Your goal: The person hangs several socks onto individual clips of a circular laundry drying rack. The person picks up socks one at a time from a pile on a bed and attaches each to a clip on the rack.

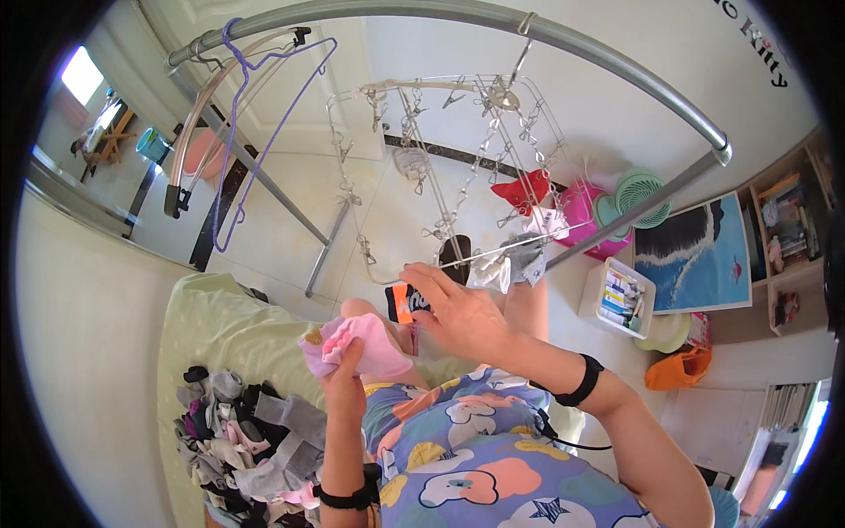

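Note:
My left hand [344, 386] grips a small pink sock [381, 344] with a lilac part and a bumpy pink trim, above my lap. My right hand [469, 323] reaches to the near edge of a wire clip hanger [500, 249]. A black and orange fabric piece [402, 305] with white lettering shows between its fingers and thumb; whether they pinch it or a clip is hidden. Close by, white socks [491, 272] and a grey sock [527, 254] hang from the same edge. Red cloth [526, 191] and a pale bundle [412, 163] hang farther back.
A metal garment rail [422, 9] arches overhead, carrying a purple hanger [285, 135] at left. Many mixed socks [257, 435] lie heaped on a green bed sheet [218, 317]. At right stand a white bin [610, 300], a pink tub [604, 247] and a painting [713, 264].

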Demonstrator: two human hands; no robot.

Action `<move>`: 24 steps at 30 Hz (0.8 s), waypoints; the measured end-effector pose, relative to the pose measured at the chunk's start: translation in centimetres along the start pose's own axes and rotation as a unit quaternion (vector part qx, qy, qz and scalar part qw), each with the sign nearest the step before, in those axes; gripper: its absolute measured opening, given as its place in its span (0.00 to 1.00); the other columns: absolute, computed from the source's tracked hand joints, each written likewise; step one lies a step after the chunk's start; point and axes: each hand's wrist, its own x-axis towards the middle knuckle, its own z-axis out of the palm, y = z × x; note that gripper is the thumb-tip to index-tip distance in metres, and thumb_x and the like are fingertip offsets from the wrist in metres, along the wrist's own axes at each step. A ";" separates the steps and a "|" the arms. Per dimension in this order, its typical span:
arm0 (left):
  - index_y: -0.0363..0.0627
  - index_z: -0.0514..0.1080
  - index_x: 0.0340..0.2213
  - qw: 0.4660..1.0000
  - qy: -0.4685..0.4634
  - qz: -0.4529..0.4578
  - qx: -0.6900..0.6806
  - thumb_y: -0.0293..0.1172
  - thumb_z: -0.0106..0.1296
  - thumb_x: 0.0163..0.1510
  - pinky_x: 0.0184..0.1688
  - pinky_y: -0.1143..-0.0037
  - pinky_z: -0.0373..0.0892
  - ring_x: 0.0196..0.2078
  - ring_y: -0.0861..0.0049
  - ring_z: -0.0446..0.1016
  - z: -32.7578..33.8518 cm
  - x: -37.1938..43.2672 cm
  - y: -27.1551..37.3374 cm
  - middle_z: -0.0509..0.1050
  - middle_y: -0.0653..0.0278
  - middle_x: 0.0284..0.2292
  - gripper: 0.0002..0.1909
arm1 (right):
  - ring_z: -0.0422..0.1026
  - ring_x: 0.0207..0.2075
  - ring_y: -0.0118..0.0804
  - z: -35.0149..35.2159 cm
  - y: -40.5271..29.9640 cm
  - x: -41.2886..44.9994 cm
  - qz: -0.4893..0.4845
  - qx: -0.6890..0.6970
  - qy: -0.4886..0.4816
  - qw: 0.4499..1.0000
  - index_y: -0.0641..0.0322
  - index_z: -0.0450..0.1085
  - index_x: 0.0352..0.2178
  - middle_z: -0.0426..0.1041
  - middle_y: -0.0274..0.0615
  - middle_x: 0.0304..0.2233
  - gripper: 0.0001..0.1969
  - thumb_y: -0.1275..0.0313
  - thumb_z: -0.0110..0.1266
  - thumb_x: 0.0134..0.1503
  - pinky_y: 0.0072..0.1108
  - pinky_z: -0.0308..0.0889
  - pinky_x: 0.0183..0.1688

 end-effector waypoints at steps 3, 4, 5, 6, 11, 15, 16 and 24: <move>0.40 0.62 0.45 0.999 0.014 0.038 0.028 0.19 0.53 0.46 0.46 0.78 0.63 0.44 0.79 0.68 -0.3 1.0 -0.1 0.68 0.65 0.41 0.23 | 0.73 0.29 0.39 -0.8 0.5 -0.6 -0.006 -0.041 -0.006 0.999 0.59 0.58 0.45 0.62 0.39 0.49 0.24 0.70 0.55 0.46 0.24 0.68 0.22; 0.40 0.62 0.45 0.999 0.020 0.038 0.024 0.19 0.53 0.46 0.46 0.78 0.63 0.44 0.79 0.68 -0.4 1.4 -0.2 0.68 0.65 0.41 0.23 | 0.73 0.30 0.38 -1.1 0.6 -0.8 0.011 -0.051 -0.018 0.998 0.58 0.59 0.44 0.63 0.37 0.47 0.24 0.69 0.56 0.45 0.24 0.69 0.23; 0.40 0.62 0.45 0.999 0.014 0.037 0.037 0.19 0.54 0.45 0.46 0.78 0.63 0.44 0.78 0.67 -0.5 1.6 -0.2 0.68 0.64 0.41 0.24 | 0.73 0.30 0.38 -1.5 0.6 -1.1 0.004 -0.050 -0.027 0.998 0.58 0.59 0.44 0.63 0.37 0.47 0.24 0.69 0.56 0.45 0.24 0.69 0.23; 0.39 0.62 0.45 0.998 0.006 0.033 0.050 0.19 0.55 0.44 0.46 0.77 0.64 0.44 0.78 0.67 -0.6 2.0 -0.6 0.68 0.64 0.41 0.25 | 0.73 0.30 0.37 -1.9 0.7 -1.5 0.006 -0.079 0.001 0.997 0.57 0.61 0.43 0.64 0.36 0.47 0.23 0.70 0.57 0.44 0.22 0.69 0.22; 0.40 0.62 0.45 0.999 0.008 0.047 0.024 0.19 0.58 0.41 0.44 0.78 0.65 0.43 0.78 0.68 -0.2 3.1 -2.0 0.69 0.64 0.40 0.28 | 0.72 0.33 0.30 -1.5 -1.7 -3.2 -0.073 -0.126 0.083 0.986 0.56 0.66 0.37 0.68 0.33 0.43 0.18 0.73 0.57 0.42 0.19 0.68 0.22; 0.42 0.63 0.44 0.999 0.009 0.024 0.031 0.20 0.58 0.42 0.44 0.78 0.65 0.42 0.78 0.69 1.1 2.9 -2.0 0.69 0.65 0.40 0.25 | 0.71 0.35 0.35 1.4 -1.2 -4.0 -0.092 -0.030 -0.034 0.995 0.56 0.65 0.39 0.70 0.34 0.39 0.17 0.74 0.54 0.44 0.22 0.69 0.29; 0.43 0.64 0.43 0.999 0.012 0.013 0.039 0.20 0.56 0.43 0.44 0.77 0.65 0.43 0.78 0.69 1.3 3.0 -2.0 0.70 0.66 0.39 0.23 | 0.70 0.37 0.40 2.1 -0.3 -4.2 -0.060 -0.030 -0.035 0.997 0.60 0.62 0.43 0.66 0.39 0.43 0.21 0.75 0.54 0.44 0.23 0.69 0.31; 0.43 0.63 0.41 0.998 0.018 0.052 0.018 0.22 0.57 0.43 0.42 0.80 0.65 0.40 0.81 0.68 1.6 3.4 -4.2 0.69 0.68 0.36 0.22 | 0.67 0.34 0.27 3.5 0.5 -2.0 0.170 0.268 0.043 0.947 0.63 0.58 0.49 0.63 0.42 0.45 0.25 0.78 0.54 0.48 0.15 0.63 0.31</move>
